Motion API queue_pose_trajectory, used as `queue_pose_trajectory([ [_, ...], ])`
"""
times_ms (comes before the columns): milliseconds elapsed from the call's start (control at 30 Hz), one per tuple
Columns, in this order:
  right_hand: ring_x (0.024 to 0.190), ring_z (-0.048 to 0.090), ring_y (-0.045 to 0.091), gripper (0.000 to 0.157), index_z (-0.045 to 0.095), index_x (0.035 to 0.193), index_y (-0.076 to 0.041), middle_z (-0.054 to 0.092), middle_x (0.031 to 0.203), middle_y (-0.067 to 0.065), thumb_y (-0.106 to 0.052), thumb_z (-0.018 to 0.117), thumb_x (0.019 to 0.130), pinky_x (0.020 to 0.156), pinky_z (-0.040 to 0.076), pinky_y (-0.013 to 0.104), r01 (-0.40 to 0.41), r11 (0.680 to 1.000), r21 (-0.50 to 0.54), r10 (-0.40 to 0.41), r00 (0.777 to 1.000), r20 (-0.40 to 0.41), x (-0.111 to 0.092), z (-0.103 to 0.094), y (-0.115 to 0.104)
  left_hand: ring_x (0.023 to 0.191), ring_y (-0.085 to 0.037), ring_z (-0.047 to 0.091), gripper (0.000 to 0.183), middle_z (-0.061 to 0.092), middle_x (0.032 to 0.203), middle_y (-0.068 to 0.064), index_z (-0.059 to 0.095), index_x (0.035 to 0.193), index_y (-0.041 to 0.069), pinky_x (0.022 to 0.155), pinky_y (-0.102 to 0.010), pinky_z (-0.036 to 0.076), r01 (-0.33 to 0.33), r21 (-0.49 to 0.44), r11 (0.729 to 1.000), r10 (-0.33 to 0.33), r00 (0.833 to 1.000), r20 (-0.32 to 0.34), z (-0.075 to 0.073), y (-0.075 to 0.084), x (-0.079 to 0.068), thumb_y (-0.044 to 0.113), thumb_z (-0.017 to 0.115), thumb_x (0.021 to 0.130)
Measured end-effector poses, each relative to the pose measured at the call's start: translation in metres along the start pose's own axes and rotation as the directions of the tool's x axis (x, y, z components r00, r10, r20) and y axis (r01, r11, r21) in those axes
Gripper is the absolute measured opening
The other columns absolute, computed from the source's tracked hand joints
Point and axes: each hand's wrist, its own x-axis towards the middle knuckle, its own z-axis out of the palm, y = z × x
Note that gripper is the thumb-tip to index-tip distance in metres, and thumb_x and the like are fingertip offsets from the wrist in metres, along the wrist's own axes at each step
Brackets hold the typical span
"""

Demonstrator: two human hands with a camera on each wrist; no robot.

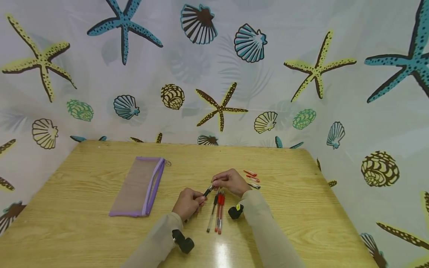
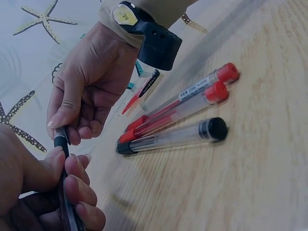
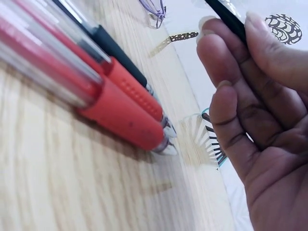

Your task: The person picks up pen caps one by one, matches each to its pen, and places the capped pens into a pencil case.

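My left hand [image 1: 187, 204] grips a black gel pen [image 2: 66, 197] around its barrel, tip end pointing away. At that end, thumb and fingertips of my right hand [image 1: 232, 182] pinch the dark pen cap [image 3: 227, 18]. Just right of my left hand, three uncapped pens lie side by side on the table: a black pen [image 2: 171, 137] and two red pens [image 2: 180, 108]. Their grips and bare tips show close up in the right wrist view, beside my right hand [image 3: 269, 115].
Beyond my right wrist lie two red caps [image 1: 253, 178] and a clear cap with black [image 1: 254, 185]. A mesh pouch [image 1: 132, 186] with purple edging lies flat on the wooden table [image 1: 83, 178] at left. Shell-printed cloth [image 1: 147, 74] hangs behind and at the sides.
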Motion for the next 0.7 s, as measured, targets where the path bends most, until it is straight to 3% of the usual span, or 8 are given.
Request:
queue_pose_trajectory([
  [367,0.082,0.068,0.035,0.022,0.067,0.103,0.016,0.071,0.091,0.021,-0.002,0.063,0.091,0.078,0.055,0.046,0.034,0.999,-0.034,-0.032,0.999,0.038,0.0039,0.0,-0.0019,0.049,-0.01,0.05,0.019,0.063,0.067,-0.011,0.071,0.094,-0.01,0.046,-0.023,0.042,0.042,-0.093,0.995,-0.042,0.999,0.0,-0.0001,-0.0017,0.0021,0.001,0.055,0.096],
  [700,0.081,0.066,0.037,0.019,0.066,0.101,0.018,0.07,0.089,0.022,0.002,0.06,0.092,0.078,0.053,0.052,0.048,0.998,-0.046,-0.044,0.997,0.07,0.0078,-0.0005,-0.0034,0.049,-0.009,0.05,0.02,0.062,0.065,-0.011,0.07,0.092,-0.013,0.046,-0.022,0.044,0.039,-0.158,0.987,-0.04,0.999,0.002,0.0,-0.0014,0.0029,-0.002,0.054,0.095],
])
